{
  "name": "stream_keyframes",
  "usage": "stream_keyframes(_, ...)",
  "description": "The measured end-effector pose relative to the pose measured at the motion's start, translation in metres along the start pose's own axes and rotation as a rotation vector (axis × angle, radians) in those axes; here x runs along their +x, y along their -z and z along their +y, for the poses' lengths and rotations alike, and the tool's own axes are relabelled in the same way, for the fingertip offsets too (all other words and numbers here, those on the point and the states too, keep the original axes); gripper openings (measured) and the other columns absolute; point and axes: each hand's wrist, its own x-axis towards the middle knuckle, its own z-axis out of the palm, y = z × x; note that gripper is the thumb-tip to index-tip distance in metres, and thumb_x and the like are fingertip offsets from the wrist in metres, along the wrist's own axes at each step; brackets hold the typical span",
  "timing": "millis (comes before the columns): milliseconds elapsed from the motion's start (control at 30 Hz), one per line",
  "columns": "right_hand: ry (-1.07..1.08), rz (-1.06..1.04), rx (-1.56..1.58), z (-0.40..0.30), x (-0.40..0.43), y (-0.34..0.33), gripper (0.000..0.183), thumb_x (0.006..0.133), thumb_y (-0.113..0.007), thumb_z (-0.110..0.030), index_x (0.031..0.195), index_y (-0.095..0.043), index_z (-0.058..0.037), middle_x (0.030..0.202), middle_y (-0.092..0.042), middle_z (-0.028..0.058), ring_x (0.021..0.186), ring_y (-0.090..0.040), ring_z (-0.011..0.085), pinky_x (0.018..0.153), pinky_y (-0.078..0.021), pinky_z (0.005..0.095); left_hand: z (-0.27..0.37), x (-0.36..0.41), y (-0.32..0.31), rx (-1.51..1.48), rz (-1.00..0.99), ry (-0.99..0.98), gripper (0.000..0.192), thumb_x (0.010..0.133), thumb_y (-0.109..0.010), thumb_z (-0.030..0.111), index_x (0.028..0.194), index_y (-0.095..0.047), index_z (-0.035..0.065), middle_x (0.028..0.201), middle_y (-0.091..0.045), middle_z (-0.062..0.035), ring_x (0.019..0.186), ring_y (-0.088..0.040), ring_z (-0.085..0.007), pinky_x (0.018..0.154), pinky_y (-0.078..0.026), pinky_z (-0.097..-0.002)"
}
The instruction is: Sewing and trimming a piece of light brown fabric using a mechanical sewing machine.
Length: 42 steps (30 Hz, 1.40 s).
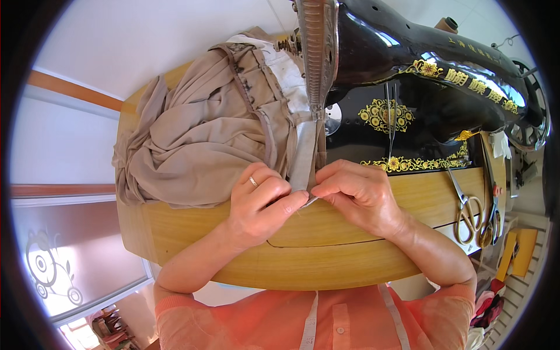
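A brown-taupe garment (197, 131) lies bunched on the table, left of a black sewing machine (372, 48). Its waistband, backed with a pale lining strip (302, 151), runs under the machine's needle area, where the presser foot is hard to make out. My left hand (262, 205) pinches the near end of the band between thumb and fingers. Close beside it, my right hand (358, 192) grips the band's right edge with its fingertips. The thumbs nearly meet at the strip's near end, and the fingers hide part of the fabric there.
Metal tweezers (391, 122) lie on the machine bed. Scissors with gold-coloured handles (468, 218) rest at the table's right, with a second pair (491, 218) beside them. A thread cone (447, 25) stands behind the machine. A measuring tape (309, 323) hangs down my front, below the wooden table edge (315, 275).
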Motion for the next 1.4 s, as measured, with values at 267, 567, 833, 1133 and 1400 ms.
stream_keyframes(267,0.000,0.092,-0.044,-0.004,0.003,-0.002,0.014,0.073,-0.068,0.006,0.082,-0.062,-0.0022,0.086,-0.062,0.0085,0.068,-0.062,0.0252,0.055,-0.0494,0.0313,-0.001,0.004,-0.001,0.012,0.021,0.005,0.031,0.055,-0.076,-0.004,0.082,-0.065,0.0047,0.068,-0.046,-0.0037,0.058,-0.045,-0.0228,0.053,-0.037,-0.0336)
stream_keyframes(567,0.205,-0.087,-0.520,-0.002,-0.008,-0.003,0.026,0.065,-0.064,-0.010,0.090,-0.063,-0.0061,0.093,-0.059,0.0051,0.097,-0.056,0.0247,0.082,-0.0476,0.0398,0.005,0.003,0.001,0.009,0.081,0.088,0.025,0.060,-0.078,0.002,0.080,-0.066,0.0088,0.074,-0.052,-0.0021,0.076,-0.053,-0.0228,0.070,-0.044,-0.0378)
stream_keyframes(833,0.213,-0.309,-0.575,-0.009,-0.013,-0.014,0.037,0.077,-0.066,-0.036,0.099,-0.065,-0.0058,0.103,-0.058,0.0066,0.109,-0.051,0.0254,0.108,-0.0297,0.0508,0.004,0.003,0.005,0.001,-0.115,0.004,0.017,0.065,-0.070,0.000,0.080,-0.065,0.0069,0.089,-0.065,-0.0045,0.089,-0.064,-0.0250,0.086,-0.046,-0.0413)
stream_keyframes(1133,0.263,-0.374,-0.365,-0.010,-0.009,0.015,0.025,0.069,-0.069,-0.017,0.091,-0.063,-0.0059,0.081,-0.056,0.0060,0.082,-0.057,0.0232,0.074,-0.0494,0.0355,-0.002,0.004,0.006,0.041,-0.200,-0.062,0.023,0.059,-0.069,0.005,0.081,-0.065,0.0059,0.091,-0.061,-0.0029,0.086,-0.060,-0.0194,0.061,-0.046,-0.0331)
stream_keyframes(1400,0.194,-0.076,-0.693,0.005,0.002,0.017,0.028,0.063,-0.064,-0.007,0.091,-0.063,-0.0064,0.078,-0.051,0.0046,0.073,-0.054,0.0198,0.061,-0.0475,0.0316,0.000,0.002,0.005,0.108,-0.193,-0.113,0.019,0.060,-0.068,0.007,0.078,-0.064,0.0056,0.091,-0.060,-0.0027,0.086,-0.058,-0.0191,0.059,-0.044,-0.0312)
